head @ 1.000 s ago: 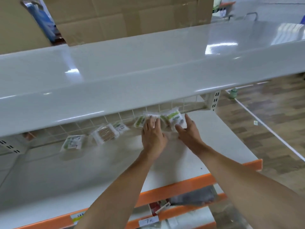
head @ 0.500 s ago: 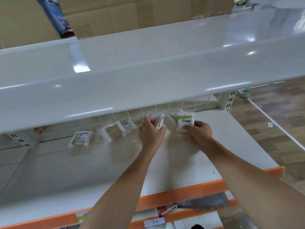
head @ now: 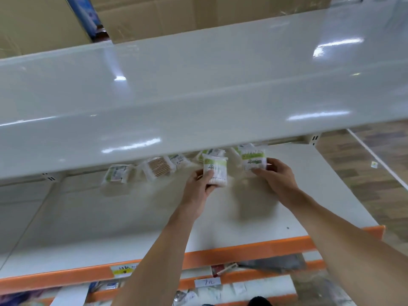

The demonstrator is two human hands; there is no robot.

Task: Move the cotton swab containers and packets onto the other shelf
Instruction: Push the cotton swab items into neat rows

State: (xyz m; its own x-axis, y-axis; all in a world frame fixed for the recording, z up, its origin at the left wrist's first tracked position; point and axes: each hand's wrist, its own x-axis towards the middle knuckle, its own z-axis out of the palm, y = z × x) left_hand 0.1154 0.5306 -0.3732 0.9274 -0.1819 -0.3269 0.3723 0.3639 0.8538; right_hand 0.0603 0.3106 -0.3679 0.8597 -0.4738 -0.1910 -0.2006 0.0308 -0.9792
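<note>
My left hand [head: 199,186] grips a clear cotton swab packet [head: 216,168] with a green and white label, lifted off the lower white shelf [head: 132,221]. My right hand [head: 278,175] grips a second such packet [head: 253,159] a little to the right. More packets lie at the back of that shelf: one with wooden-stick swabs [head: 159,167], one with a green label [head: 116,174] at the left, and a few half hidden under the upper shelf [head: 198,89], which spans the view above.
The lower shelf has an orange front edge [head: 254,250] with a price tag [head: 124,270]. Another shelf below holds assorted goods. Cardboard boxes [head: 176,16] stand behind the upper shelf. Wood-pattern floor [head: 375,173] lies to the right.
Both hands have closed on packets and drawn them up and toward me from the back of the lower shelf. The left packet has turned label-up in my grip.
</note>
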